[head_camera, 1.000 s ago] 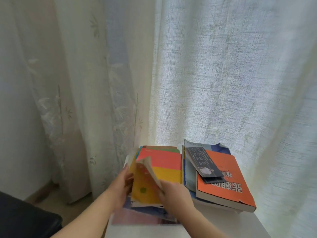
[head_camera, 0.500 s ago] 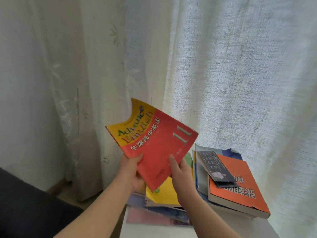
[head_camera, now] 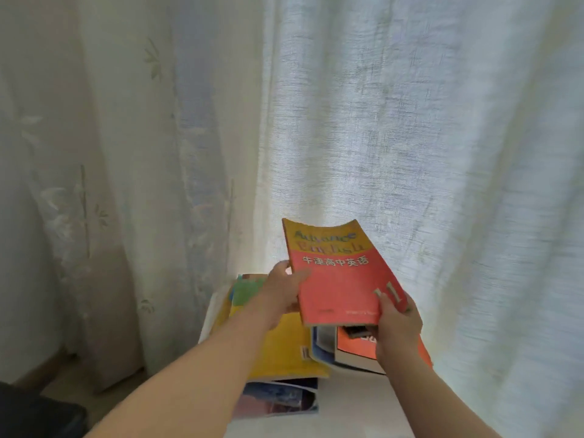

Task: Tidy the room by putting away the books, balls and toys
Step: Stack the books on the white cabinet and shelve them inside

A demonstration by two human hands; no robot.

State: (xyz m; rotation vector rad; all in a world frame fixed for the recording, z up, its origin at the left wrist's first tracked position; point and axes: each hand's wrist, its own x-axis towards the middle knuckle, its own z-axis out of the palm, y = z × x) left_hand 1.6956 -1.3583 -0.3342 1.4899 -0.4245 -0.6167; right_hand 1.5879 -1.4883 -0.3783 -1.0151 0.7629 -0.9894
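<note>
A red and yellow English textbook (head_camera: 339, 273) is lifted above the right side of the book piles, cover facing me. My left hand (head_camera: 282, 290) grips its left edge, thumb on the cover. My right hand (head_camera: 398, 324) grips its lower right corner. Below it, on a white table (head_camera: 347, 412), lies a yellow book (head_camera: 284, 349) on top of a left pile. An orange book (head_camera: 357, 347) lies on the right pile, mostly hidden by the lifted textbook and my right hand.
White curtains (head_camera: 410, 137) hang right behind the table. A dark seat (head_camera: 34, 415) is at the lower left, with bare floor (head_camera: 72, 380) beside it. Blue and pink covers (head_camera: 281, 399) stick out from under the yellow book.
The textbook came off the left pile a second ago and was lifted. Since half a second ago it has swung right and turned upright, over the orange book.
</note>
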